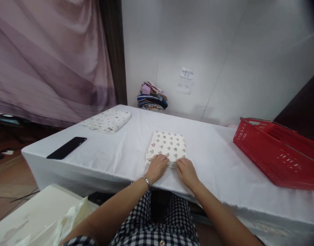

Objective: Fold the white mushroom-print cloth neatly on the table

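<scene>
Where the folded patterned cloth (167,147) lies at the near edge of the white counter (116,153), both hands rest on its near edge: left hand (157,166) and right hand (187,172), grip released, fingers flat. A phone (67,147) lies well left; a red basket (277,152) sits right.

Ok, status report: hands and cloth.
Left hand and right hand flat on near edge of folded cloth. Cloth lies on table. Nothing in the way.
</scene>
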A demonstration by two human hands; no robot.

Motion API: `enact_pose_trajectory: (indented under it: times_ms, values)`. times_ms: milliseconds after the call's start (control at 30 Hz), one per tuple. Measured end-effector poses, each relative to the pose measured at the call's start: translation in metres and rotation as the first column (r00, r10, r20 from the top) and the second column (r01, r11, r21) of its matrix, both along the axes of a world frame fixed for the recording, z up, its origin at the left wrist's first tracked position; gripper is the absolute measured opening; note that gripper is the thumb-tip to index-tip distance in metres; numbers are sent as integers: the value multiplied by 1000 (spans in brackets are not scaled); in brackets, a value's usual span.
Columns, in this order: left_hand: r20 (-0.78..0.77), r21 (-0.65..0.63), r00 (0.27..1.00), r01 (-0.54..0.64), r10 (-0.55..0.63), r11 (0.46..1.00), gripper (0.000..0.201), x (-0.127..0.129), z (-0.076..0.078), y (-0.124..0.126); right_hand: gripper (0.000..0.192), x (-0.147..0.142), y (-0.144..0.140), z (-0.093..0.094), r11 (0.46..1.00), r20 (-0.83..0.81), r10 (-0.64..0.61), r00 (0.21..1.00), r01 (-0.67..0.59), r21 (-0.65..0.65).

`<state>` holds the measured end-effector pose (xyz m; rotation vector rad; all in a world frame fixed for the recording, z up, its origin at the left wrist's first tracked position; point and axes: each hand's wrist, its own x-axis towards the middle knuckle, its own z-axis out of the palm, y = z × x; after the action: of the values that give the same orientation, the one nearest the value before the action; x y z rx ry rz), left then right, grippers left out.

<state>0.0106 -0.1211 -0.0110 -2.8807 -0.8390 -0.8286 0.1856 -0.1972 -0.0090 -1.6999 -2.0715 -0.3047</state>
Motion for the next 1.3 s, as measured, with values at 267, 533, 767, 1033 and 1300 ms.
enact_pose_trajectory:
  times_ms: [267,533,767,1033,1300]
  values:
    - [48,-54,998,-25,27,998,13,-31,4,15,42,-28,10,-14,999,2,35,999,-35,-13]
    - [253,-372,888,-277,383,886,15,-95,-6,27,40,-29,3,-13,999,-66,32,997,-33,-12]
    - [193,-699,781,-315,594,642,32,-76,9,23,41,-50,17,-5,995,-82,86,993,-90,-43]
    - [76,-749,773,-373,630,548,20,-55,12,35,45,-53,15,-19,994,-57,109,992,-109,-5]
    - [127,-728,750,-375,650,575,15,-58,8,35,48,-55,14,-22,992,-66,118,991,-114,55]
